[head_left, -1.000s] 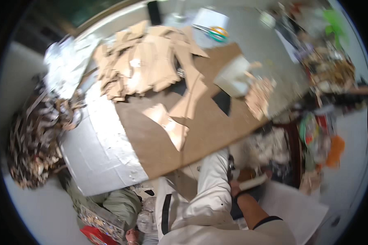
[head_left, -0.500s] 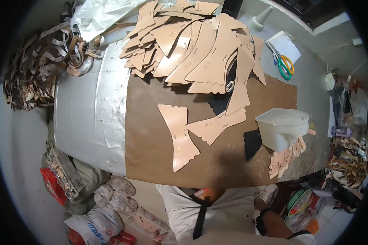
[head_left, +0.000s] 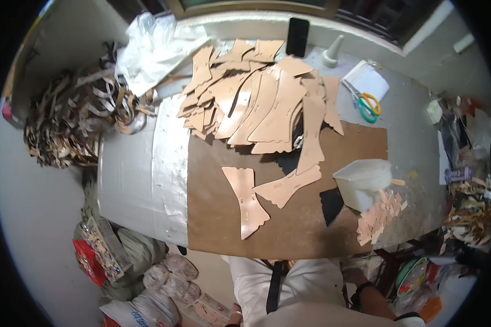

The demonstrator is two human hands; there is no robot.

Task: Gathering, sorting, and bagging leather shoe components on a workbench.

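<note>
Both hands are below the table's near edge, beside my white-clothed lap. My left hand [head_left: 235, 315] shows only in part at the lower rim, with a ring on it; its fingers are not clear. On the other side, my right hand [head_left: 357, 277] hangs in shade, a black band at its wrist, its fingers indistinct. On the brown mat [head_left: 213, 234] lie a beige leather-like cutout [head_left: 246, 210] with scalloped ends and a second cutout [head_left: 288, 187] touching it at an angle. A large overlapping pile of similar cutouts [head_left: 278, 117] covers the far middle.
A white plastic container [head_left: 363, 185] stands right of a black piece [head_left: 331, 205], beside beige scraps [head_left: 377, 220]. Scissors [head_left: 369, 107], a white nozzle cone [head_left: 333, 53] and a phone [head_left: 298, 37] lie farther back. Strips [head_left: 65, 122] heap at left, near a plastic bag [head_left: 157, 52].
The view has shifted so the table sits lower and the phone shows fully. My left hand now shows at the lower rim. The cutouts keep their places on the mat.
</note>
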